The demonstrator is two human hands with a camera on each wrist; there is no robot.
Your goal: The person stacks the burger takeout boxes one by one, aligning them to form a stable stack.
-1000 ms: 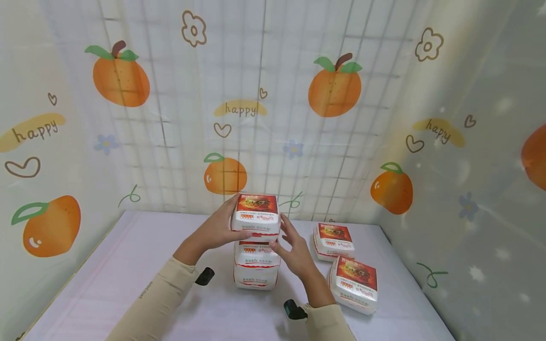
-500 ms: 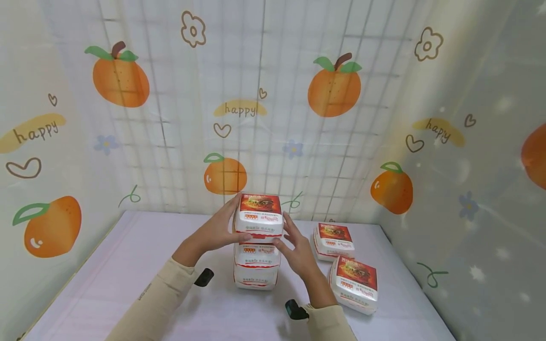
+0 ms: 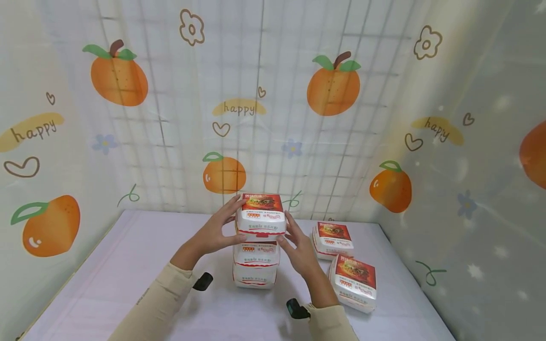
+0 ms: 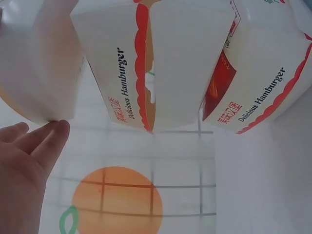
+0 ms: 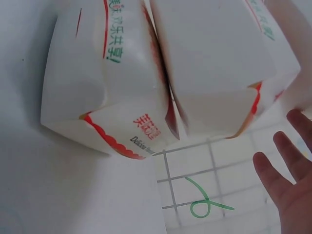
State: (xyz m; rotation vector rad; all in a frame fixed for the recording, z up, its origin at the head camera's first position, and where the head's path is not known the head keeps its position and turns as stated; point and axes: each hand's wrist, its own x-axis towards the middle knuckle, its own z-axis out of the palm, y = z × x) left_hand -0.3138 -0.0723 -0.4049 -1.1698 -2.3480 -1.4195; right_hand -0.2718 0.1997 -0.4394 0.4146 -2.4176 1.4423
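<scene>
In the head view, three hamburger boxes stand in a stack, white with red printed lids. The top box (image 3: 261,220) sits slightly right of the middle box (image 3: 256,255) and bottom box (image 3: 254,275). My left hand (image 3: 209,234) touches the top box's left side, its thumb by the lower front edge. In the left wrist view, the left fingers (image 4: 51,134) reach that box (image 4: 44,63), and a narrow gap shows beside the middle box (image 4: 117,68). My right hand (image 3: 303,251) stands at its right side. The right fingers (image 5: 273,178) look straight and spread.
Two more hamburger boxes lie on the table to the right, a farther one (image 3: 333,239) and a nearer one (image 3: 354,284). Behind the white table (image 3: 141,246) hangs a curtain (image 3: 277,61) printed with oranges. Dark wrist cameras (image 3: 203,282) jut from both sleeves.
The top box has shifted a little to the right over the stack. My left thumb has drawn back to its front corner. The two loose boxes stay in place.
</scene>
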